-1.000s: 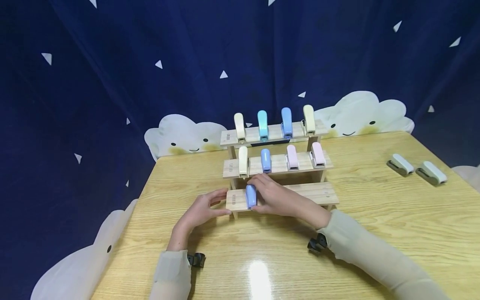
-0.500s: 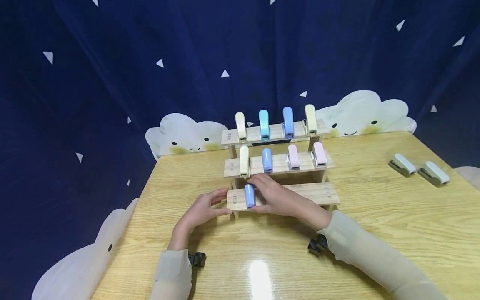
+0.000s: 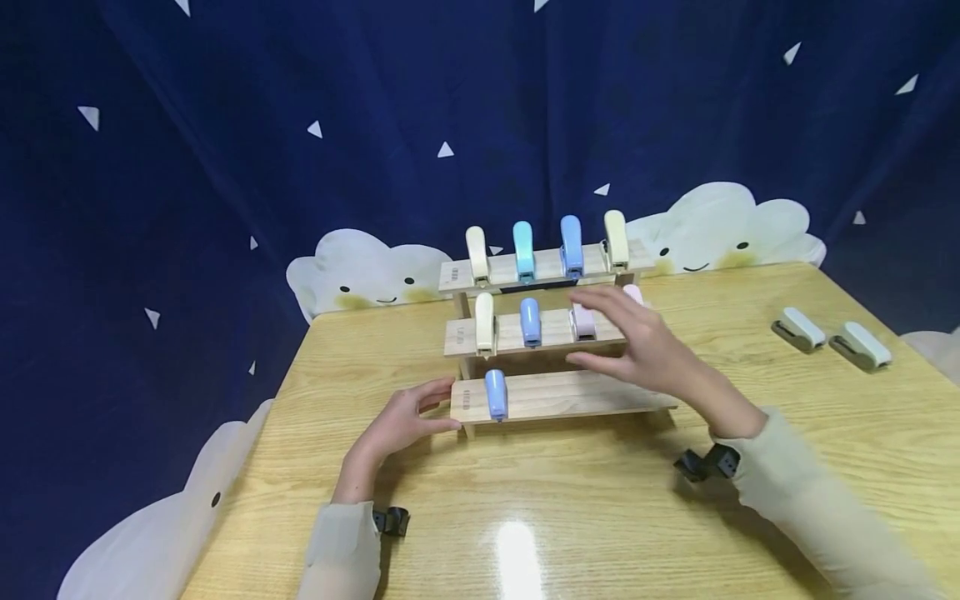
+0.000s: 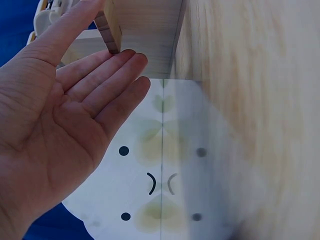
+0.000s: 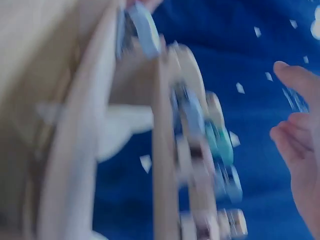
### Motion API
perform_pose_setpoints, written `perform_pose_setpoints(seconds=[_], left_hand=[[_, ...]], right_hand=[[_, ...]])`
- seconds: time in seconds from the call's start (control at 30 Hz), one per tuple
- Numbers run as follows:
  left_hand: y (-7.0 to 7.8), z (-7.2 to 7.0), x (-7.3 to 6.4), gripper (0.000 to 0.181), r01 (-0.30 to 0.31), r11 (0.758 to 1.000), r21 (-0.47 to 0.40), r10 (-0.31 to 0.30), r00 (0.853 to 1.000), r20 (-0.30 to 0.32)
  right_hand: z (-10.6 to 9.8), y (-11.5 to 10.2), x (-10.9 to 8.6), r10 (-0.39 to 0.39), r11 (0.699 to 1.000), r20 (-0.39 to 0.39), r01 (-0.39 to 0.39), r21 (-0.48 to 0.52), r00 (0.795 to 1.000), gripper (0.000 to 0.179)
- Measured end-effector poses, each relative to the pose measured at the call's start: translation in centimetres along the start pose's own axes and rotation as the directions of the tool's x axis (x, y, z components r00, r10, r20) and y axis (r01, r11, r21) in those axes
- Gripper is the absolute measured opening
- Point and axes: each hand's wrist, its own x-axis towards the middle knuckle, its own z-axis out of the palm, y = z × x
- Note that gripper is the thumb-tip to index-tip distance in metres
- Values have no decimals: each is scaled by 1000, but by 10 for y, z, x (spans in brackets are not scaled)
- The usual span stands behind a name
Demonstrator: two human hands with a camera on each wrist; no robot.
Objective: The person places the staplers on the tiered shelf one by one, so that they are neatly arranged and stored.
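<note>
A three-tier wooden display rack [image 3: 570, 393] stands on the table. One blue stapler [image 3: 496, 394] sits near the left end of its lowest shelf. My left hand [image 3: 401, 417] is at that shelf's left end, thumb at the front corner and fingers at the back. In the left wrist view its fingers [image 4: 107, 82] are fairly straight and touch the board's edge. My right hand [image 3: 637, 346] hovers holding nothing in front of the middle shelf's right part, thumb and fingers apart. It partly hides a lilac stapler [image 3: 583, 325] and a pink stapler [image 3: 633, 293]. The right wrist view is blurred.
On the middle shelf are also a cream stapler [image 3: 485, 323] and a blue stapler [image 3: 530, 322]. The top shelf bears several staplers, one of them turquoise [image 3: 523, 252]. Two white staplers [image 3: 802, 327] lie at the table's right. A dark blue curtain [image 3: 375, 100] hangs behind.
My right hand has let go of the blue stapler on the lowest shelf and moved right and up. The stapler had shifted slightly left beforehand. My left hand has stayed at the shelf end.
</note>
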Motion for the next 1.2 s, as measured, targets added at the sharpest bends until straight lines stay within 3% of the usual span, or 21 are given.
perform_pose_setpoints(seconds=[0.13,0.3,0.4,0.47,0.57,0.77,0.97,1.07,1.2], left_hand=[[-1,0,-1,75,-4,1000,-2,4,1000,2],[-2,-1,-3,76,18,1000,-1,-18,1000,-2],[-2,-2,-4,77,25,1000,-1,-25,1000,-8],[-3,-2,-4,77,24,1000,1,-24,1000,-7],[-3,-2,-5,77,37,999,-4,-37,999,-5],[-3,-1,-4,77,28,1000,-3,-28,1000,6],[-3,-1,-2,77,17,1000,3,-17,1000,11],[-2,0,-1,76,7,1000,1,-7,1000,7],[-2,1,-1,74,1,1000,-8,-1,1000,4]], right_hand=[[-36,21,-12,56,998,-102,-59,-33,993,72],[-79,54,-44,207,967,-120,-222,-127,971,72],[-99,72,-67,339,917,-101,-353,-189,935,67],[-110,82,-82,419,876,-79,-426,-225,904,74],[-122,96,-103,500,829,-45,-493,-262,865,73],[-141,127,-135,601,751,55,-541,-378,797,67],[-153,155,-165,696,682,193,-553,-479,691,67],[-156,166,-178,705,668,222,-527,-525,673,66],[-161,176,-191,699,669,263,-478,-568,665,64]])
